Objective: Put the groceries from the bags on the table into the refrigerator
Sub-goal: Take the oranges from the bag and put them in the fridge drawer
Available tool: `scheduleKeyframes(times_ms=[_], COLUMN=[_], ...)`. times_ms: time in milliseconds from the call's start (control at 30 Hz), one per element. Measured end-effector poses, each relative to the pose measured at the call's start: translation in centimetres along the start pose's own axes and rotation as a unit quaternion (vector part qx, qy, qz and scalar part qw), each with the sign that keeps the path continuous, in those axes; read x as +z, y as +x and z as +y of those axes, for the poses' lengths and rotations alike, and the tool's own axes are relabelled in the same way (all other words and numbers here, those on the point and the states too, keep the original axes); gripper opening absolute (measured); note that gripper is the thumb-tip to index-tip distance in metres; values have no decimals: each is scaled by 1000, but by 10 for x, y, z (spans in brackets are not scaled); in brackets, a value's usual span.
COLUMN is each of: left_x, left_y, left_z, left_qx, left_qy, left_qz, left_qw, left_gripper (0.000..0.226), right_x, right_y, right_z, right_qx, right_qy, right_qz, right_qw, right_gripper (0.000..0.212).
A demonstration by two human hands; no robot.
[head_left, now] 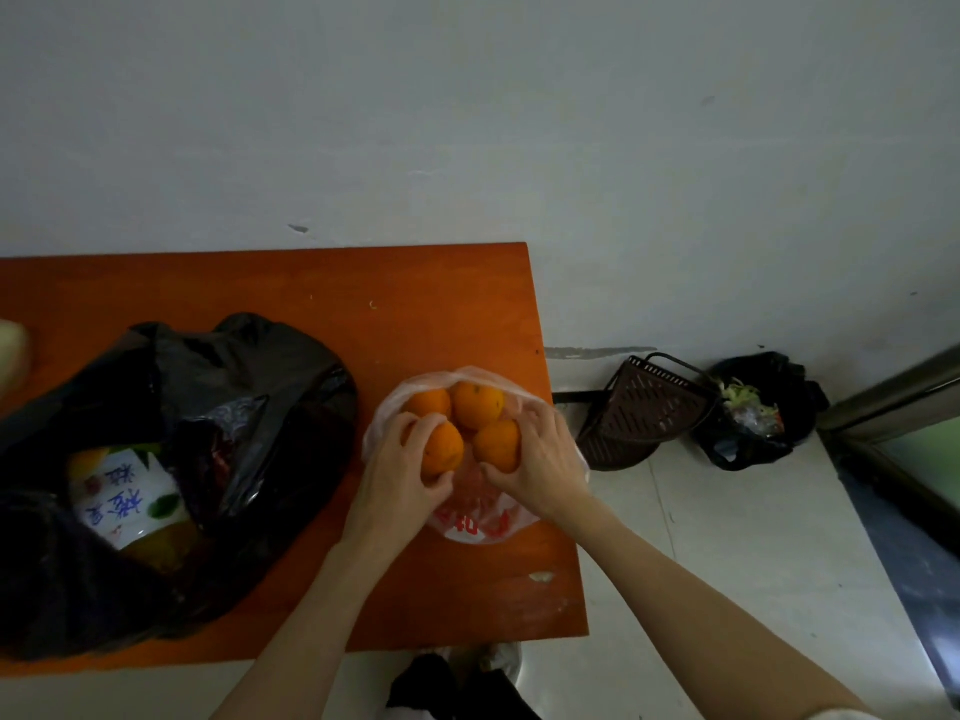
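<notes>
A thin white plastic bag (470, 522) with red print lies open near the right end of the orange table (291, 288). Several oranges sit in it. My left hand (400, 467) grips the front-left orange (444, 449). My right hand (543, 465) grips the front-right orange (498, 444). Two more oranges, one at the back left (428, 402) and one at the back middle (478, 405), rest behind them, untouched. A large black plastic bag (208, 459) lies open on the left of the table, showing a white packet with blue print (130, 504). No refrigerator is in view.
A brown plastic basket (644, 413) lies on the floor right of the table, beside a black rubbish bag (753, 413) full of scraps. A dark metal door frame (893, 407) runs along the right edge. A pale object (13, 350) peeks in at the far left.
</notes>
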State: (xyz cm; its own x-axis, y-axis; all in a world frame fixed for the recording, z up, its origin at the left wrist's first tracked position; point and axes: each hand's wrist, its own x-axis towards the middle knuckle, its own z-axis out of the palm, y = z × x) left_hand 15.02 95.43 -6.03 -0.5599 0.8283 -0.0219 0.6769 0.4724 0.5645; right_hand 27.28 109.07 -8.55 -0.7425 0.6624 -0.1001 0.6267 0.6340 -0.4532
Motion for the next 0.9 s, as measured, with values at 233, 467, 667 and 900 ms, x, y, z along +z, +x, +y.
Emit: scheduleKeyframes(times_ms=[233,467,667,900], left_x=[-6,-24,-18,-1], left_y=[-9,12,17,-30], left_z=[-5,11,53,94], left_qx=[-31,31,150,294], left_qy=[-25,-50,-63,-105], left_qz=[-2,5,-32,-198], left_qw=[999,998,986,929], left_gripper=[61,61,58,58], right_x=[6,-41,-67,-66], right_y=[-9,-28,-89,-212], right_z=[-7,-16,-9,-27], right_qx=[-27,63,194,359], right_qy=[2,215,251,237], right_qz=[37,87,204,320], right_qw=[999,971,926,844], right_gripper=[78,67,59,65])
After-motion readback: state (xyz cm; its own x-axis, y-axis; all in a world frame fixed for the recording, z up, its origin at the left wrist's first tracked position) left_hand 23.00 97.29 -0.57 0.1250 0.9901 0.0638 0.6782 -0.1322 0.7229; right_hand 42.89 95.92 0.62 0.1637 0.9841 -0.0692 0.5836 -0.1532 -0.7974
